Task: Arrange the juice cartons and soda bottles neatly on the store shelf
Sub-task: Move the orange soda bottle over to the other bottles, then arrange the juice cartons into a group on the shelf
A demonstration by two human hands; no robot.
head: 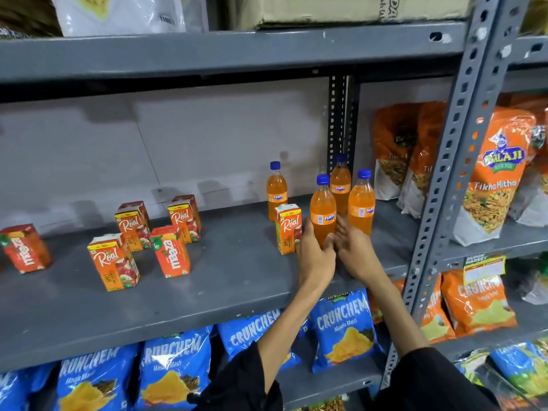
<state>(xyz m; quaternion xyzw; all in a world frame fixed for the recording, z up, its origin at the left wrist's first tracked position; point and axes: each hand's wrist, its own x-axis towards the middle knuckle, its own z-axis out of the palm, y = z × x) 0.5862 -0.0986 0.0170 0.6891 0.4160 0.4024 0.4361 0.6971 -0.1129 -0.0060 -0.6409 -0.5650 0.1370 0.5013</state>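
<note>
Several orange soda bottles with blue caps stand at the right end of the grey shelf (207, 292). My left hand (314, 256) and my right hand (354, 250) both wrap the base of the front bottle (322, 212). Close behind it stand a second bottle (361, 203) and a third bottle (341, 185); another bottle (276, 191) stands apart to the left. A Real juice carton (288, 228) stands touching my left hand. Further left, several Real cartons (112, 262) and Maaza cartons (171, 252) stand scattered.
A slotted grey upright (450, 161) bounds the shelf on the right, with orange snack bags (492, 173) beyond it. Blue Crunchem chip bags (341, 330) fill the shelf below. A cardboard box (326, 10) sits on the shelf above.
</note>
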